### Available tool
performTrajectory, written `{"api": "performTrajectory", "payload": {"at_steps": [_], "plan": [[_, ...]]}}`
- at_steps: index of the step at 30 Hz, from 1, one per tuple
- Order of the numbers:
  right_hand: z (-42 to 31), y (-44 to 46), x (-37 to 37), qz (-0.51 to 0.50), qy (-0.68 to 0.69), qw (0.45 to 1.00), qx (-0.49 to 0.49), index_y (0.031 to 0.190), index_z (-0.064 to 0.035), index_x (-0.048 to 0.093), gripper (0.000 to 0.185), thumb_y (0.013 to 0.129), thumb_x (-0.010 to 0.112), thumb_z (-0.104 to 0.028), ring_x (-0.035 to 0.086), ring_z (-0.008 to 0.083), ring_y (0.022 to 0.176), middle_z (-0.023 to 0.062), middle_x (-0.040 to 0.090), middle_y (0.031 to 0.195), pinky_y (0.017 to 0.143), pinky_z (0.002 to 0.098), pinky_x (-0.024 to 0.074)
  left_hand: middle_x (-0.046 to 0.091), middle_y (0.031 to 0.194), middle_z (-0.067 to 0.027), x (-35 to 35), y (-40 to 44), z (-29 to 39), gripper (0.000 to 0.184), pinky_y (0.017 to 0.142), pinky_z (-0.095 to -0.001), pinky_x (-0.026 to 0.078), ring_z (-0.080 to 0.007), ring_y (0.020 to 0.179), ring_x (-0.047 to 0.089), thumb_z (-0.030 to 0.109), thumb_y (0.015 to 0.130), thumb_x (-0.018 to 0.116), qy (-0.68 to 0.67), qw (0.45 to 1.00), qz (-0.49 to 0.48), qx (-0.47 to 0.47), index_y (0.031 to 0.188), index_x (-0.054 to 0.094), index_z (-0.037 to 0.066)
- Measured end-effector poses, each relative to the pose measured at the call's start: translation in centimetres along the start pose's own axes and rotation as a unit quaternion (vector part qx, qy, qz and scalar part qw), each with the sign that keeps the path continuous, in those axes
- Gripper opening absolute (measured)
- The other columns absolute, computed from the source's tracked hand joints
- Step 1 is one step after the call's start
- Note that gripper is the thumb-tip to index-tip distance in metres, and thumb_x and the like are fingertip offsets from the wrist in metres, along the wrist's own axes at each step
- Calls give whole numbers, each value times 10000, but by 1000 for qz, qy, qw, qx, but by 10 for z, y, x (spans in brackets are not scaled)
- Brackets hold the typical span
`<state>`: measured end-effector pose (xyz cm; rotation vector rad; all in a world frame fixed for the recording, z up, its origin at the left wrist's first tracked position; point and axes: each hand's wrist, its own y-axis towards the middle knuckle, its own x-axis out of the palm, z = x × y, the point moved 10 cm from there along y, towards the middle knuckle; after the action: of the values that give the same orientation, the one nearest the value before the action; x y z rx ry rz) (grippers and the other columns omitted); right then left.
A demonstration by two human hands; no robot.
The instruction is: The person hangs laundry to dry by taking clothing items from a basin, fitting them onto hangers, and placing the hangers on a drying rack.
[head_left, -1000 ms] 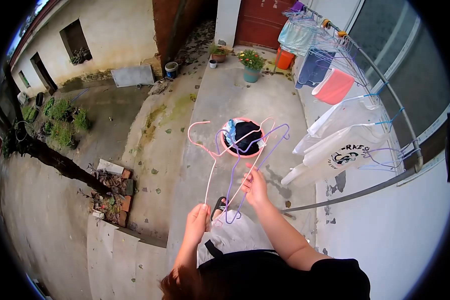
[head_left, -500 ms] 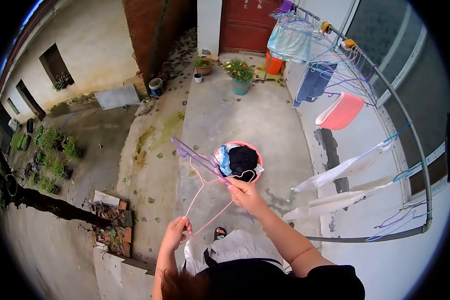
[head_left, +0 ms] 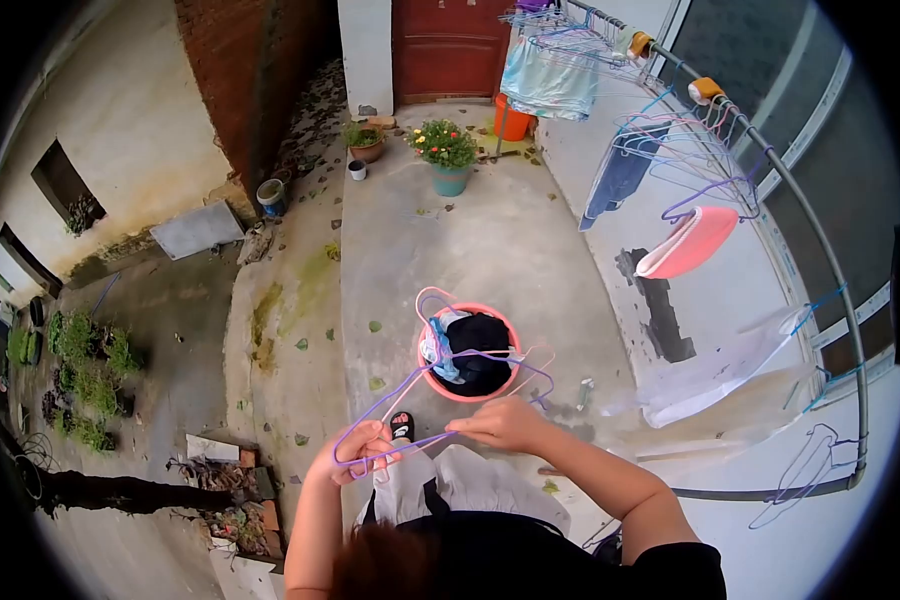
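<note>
At my far left, leafy green plants [head_left: 90, 375] grow in a bushy patch, and below them leans a dark, rough-barked tree trunk [head_left: 120, 493]. A flat grey slab [head_left: 198, 231] lies by the stained wall. Next comes the person's left hand [head_left: 358, 455]; its fingers are bent and clamped on the thin, pale pink hanger [head_left: 419, 306], close to the left corner of the triangular purple hanger [head_left: 390, 394]. Both hangers cross each other, held in front of the body, partly over the round pink basin [head_left: 516, 345] with its smooth rim. Inside it, soft black cloth [head_left: 482, 365] is crumpled. The right hand [head_left: 505, 425] has its fingertips pinched together on the lower bar of the purple hanger. Further right, a thick, folded pink towel [head_left: 692, 245] hangs, then a thin white garment [head_left: 715, 375] below the curved, tubular grey metal rail [head_left: 856, 400].
</note>
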<state>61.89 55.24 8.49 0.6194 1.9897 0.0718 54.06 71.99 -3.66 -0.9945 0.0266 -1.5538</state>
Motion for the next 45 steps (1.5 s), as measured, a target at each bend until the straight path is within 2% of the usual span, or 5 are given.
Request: {"api": "performTrajectory", "payload": {"at_steps": [13,20,29,40,45], "plan": [[123,36,-13,8,-31,959,283,983,-160,696,194,805,621,-154,571,232,800,27,656,845,714,351,457,396,508,48,20,117,129,269,375,-206,196,-37,405,272,278,986,401,61,978,-157,-123,894,520,56],[139,11,-30,126,161,889,411,1336,-97,459,527,843,632,-168,551,250,1067,128,560,1155,932,340,428,319,481,57,83,151,133,286,382,-220,186,-39,401,238,272,986,380,226,941,-227,-106,837,508,65],[147,-39,-66,558,609,471,311,1267,50,452,416,978,416,-247,594,296,1052,216,591,1138,922,408,472,430,522,11,175,158,105,303,408,-205,302,-73,418,386,274,1000,350,341,859,-356,-139,862,517,64],[116,-115,-186,716,428,475,282,1010,-41,491,176,964,471,-209,416,111,539,10,442,648,541,289,400,613,1104,-84,261,152,122,285,818,-267,467,-134,1010,549,167,976,422,340,851,-392,87,1181,554,21],[120,-165,-303,738,296,541,274,1064,35,466,262,960,444,-204,457,128,512,46,481,642,500,281,433,637,1039,-72,239,173,146,250,783,-261,470,-123,946,566,144,972,419,337,866,-354,106,1108,580,10]]}}
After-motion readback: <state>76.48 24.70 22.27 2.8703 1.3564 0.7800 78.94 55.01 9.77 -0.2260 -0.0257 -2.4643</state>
